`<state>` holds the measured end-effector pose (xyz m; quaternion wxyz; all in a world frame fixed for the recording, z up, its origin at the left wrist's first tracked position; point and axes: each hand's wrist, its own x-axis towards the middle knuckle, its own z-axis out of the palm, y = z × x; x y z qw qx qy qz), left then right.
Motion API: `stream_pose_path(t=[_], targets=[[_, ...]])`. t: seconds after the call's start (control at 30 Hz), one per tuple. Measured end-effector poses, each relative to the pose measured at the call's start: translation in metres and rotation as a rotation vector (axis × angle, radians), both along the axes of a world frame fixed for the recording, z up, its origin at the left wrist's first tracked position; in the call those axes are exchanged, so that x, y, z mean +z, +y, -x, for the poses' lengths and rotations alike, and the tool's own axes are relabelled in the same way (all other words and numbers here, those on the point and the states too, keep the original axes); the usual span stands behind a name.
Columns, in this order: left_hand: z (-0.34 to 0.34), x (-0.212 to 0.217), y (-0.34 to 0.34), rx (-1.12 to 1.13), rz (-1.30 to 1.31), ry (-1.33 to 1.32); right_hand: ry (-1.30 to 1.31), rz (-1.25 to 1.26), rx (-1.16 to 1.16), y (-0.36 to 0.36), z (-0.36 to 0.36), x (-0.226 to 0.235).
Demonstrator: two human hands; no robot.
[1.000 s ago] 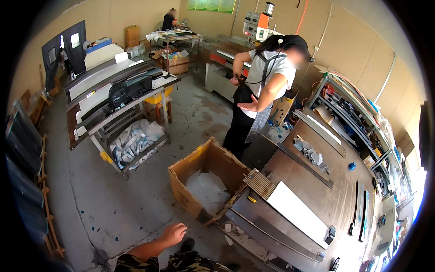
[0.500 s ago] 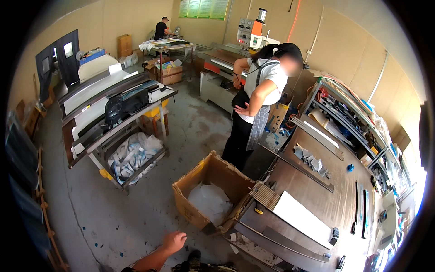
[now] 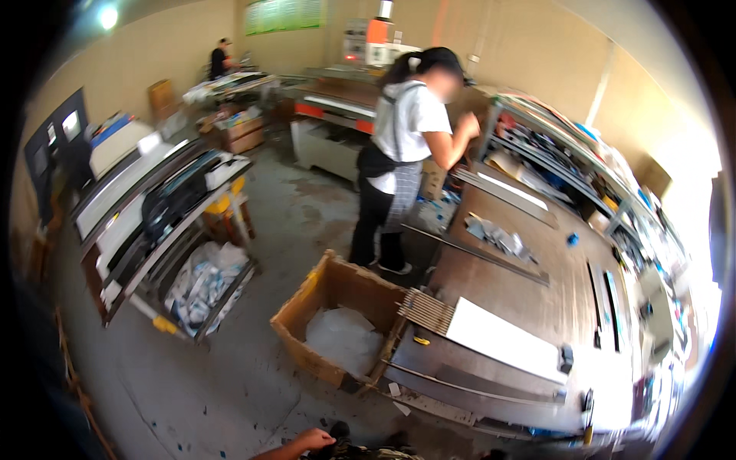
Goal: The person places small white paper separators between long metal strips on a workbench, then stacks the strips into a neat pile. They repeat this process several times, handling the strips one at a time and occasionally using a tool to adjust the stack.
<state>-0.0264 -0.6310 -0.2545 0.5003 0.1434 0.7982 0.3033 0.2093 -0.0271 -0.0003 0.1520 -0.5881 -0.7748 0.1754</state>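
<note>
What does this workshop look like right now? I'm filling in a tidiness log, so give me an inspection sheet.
Surface: brown workbench, worn, mostly covered.
Job's things: white panel lying flat on the bench, a bundle of thin slats at its end; the left hand is near neither.
Clutter: open cardboard box with clear plastic inside on the floor; metal strips on the bench.
Grips: left hand low over the floor, empty, fingers curled; right hand not in view.
Cables: nothing seen.
Surroundings: a person in an apron stands at the bench; loaded racks; another person far off.
</note>
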Motion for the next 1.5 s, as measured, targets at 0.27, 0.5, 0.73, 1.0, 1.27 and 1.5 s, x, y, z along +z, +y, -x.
stream_pose_path(t=[0.27,0.5,0.73,1.0,1.27,1.5], targets=[[0.053,0.034,0.069,0.096,-0.370,0.705,0.153,-0.168,-0.173,0.020,-0.149,-0.023],[0.075,0.099,0.088,0.309,-0.090,0.592,-0.027,-0.523,-0.261,0.132,-0.145,0.009],[0.034,0.145,0.128,0.228,-0.045,0.769,-0.158,-0.147,-0.253,0.250,-0.205,-0.038],[0.079,0.255,0.184,0.155,-0.051,1.164,-0.013,-0.012,-0.248,0.269,-0.240,-0.119],[0.162,0.243,0.229,-0.313,-0.245,1.179,0.779,0.097,-0.152,0.088,-0.180,-0.057],[0.195,0.214,0.222,-0.453,-0.498,1.000,0.906,0.549,-0.219,-0.146,-0.044,-0.008]])
